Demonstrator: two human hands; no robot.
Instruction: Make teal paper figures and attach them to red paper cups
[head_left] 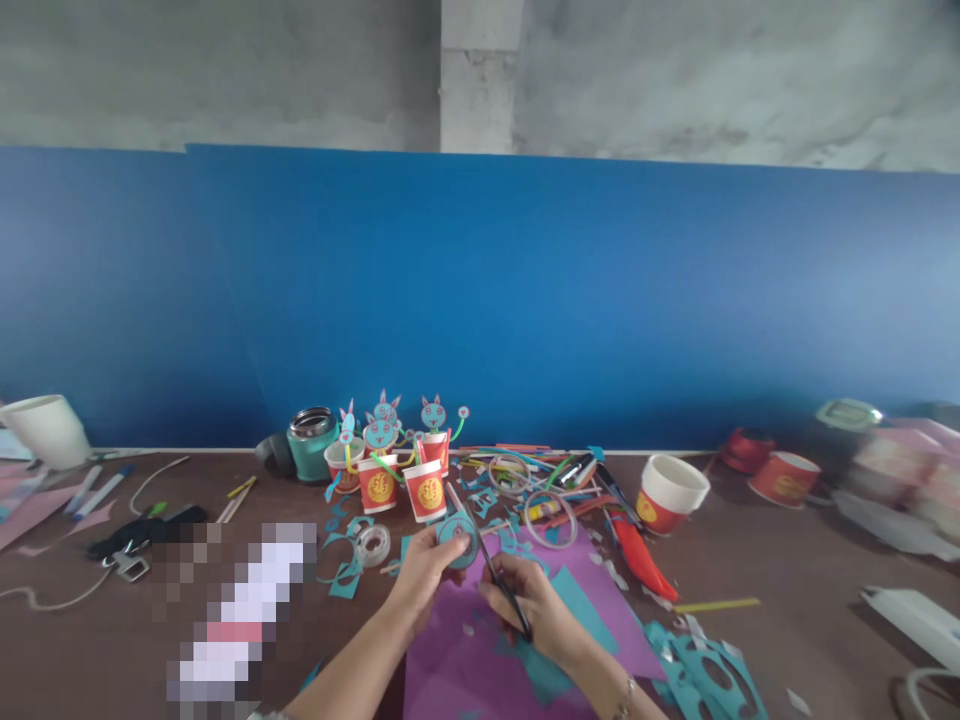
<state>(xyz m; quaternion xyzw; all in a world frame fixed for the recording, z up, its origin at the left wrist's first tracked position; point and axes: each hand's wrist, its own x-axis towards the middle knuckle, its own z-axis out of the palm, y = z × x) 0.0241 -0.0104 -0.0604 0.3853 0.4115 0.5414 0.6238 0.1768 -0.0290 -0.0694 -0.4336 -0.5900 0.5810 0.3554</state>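
Observation:
My left hand (425,577) pinches a round teal paper piece (459,540) with a drawing on it. In my right hand (529,600) is a pair of scissors (504,590) with dark handles, its blades pointing up beside the piece's right edge. Both hands are above purple paper (457,660), with teal paper (581,605) lying on it. Behind them, red-and-white paper cups (426,490) carry teal faces with pointed ears (433,413) and coloured pipe-like arms.
A clear tape roll (373,545) and teal scraps (345,580) lie left. An open teal flask (312,445) stands behind. Rightward are tape rings (550,519), a red item (643,560), stacked cups (670,490) and cut teal sheets (705,670). A blue partition (525,300) rises behind.

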